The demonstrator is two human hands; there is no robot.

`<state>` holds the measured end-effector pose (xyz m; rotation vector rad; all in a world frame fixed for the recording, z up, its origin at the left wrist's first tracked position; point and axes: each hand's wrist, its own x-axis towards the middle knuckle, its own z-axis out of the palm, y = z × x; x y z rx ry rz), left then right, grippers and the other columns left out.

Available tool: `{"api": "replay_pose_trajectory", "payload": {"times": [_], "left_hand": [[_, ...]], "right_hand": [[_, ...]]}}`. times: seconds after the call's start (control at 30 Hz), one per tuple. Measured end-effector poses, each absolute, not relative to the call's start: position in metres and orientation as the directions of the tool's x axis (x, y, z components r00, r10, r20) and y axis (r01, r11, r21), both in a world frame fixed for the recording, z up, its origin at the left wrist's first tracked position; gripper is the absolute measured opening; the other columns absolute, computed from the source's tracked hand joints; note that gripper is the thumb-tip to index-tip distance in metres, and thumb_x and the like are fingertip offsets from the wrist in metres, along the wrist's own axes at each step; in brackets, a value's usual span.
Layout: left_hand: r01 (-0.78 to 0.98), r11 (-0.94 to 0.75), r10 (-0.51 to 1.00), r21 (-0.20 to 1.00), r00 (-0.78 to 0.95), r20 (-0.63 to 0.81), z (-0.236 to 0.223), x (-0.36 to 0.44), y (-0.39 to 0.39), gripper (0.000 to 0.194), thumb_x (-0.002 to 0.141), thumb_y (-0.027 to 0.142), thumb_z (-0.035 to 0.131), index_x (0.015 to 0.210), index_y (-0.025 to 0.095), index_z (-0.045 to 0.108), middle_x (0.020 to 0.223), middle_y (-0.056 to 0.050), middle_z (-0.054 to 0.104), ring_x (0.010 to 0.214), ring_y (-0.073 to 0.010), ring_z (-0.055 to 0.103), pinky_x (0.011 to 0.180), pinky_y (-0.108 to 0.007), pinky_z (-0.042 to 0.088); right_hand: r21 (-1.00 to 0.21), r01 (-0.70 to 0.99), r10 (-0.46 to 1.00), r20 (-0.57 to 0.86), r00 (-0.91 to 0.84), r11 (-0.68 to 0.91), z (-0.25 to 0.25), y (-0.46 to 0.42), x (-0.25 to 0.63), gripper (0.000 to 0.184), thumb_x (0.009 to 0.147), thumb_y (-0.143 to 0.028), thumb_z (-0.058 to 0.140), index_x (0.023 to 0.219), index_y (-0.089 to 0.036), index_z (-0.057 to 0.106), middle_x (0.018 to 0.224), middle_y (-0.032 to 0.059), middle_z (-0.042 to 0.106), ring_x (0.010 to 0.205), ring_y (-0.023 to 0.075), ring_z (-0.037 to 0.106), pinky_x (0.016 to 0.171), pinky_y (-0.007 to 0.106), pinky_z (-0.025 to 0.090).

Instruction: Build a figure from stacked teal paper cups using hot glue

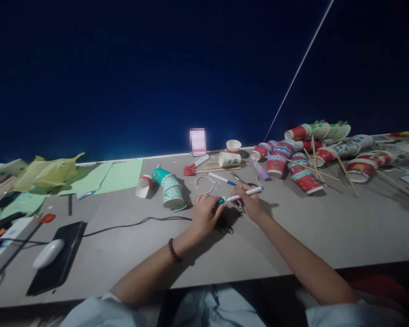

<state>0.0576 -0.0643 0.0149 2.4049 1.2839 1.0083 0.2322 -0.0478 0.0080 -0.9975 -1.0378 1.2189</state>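
Item 1: slim white felt-tip marker with teal-blue end (254, 191), above the grey counter (129, 254), directly in front of the person. Long axis: roughly sideways, its right end slightly farther from the person; tip points left, to item 2.
Item 2: small teal-and-white piece (221, 202), exact nature unclear; lies at the marker tip, contact not certain.
Right hand (251, 203): grip grasping the marker, pen-fashion.
Left hand (204, 212): grip pinching the small piece.
Condition: judged partway. Apparently done: bent teal-patterned paper-cup chain (173, 193), standing left of the hands, and red-and-white patterned paper-cup chains (276, 165), heaped right. Apparently left: the piece in hand, seemingly unfinished; also a loose white paper cup with green spots (229, 159), lying on its side behind the hands, seemingly unjoined.
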Motion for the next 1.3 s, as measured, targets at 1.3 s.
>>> {"api": "replay_pose_trajectory", "payload": {"times": [1.3], "left_hand": [[0.777,-0.602,0.751,0.185,0.473,0.462,0.074,0.031,-0.048,0.035,0.088,0.041,0.050,0.110,0.015,0.058,0.090,-0.010,0.065,0.086,-0.0258,0.058,0.073,-0.037,0.042]], "right_hand": [[-0.978,-0.210,0.997,-0.020,0.072,-0.004,0.013,-0.040,0.247,0.022,0.078,-0.040,0.046,0.089,-0.023,0.056,0.052,-0.0046,0.051,0.045,0.0136,0.046,0.047,0.025,0.040]]}}
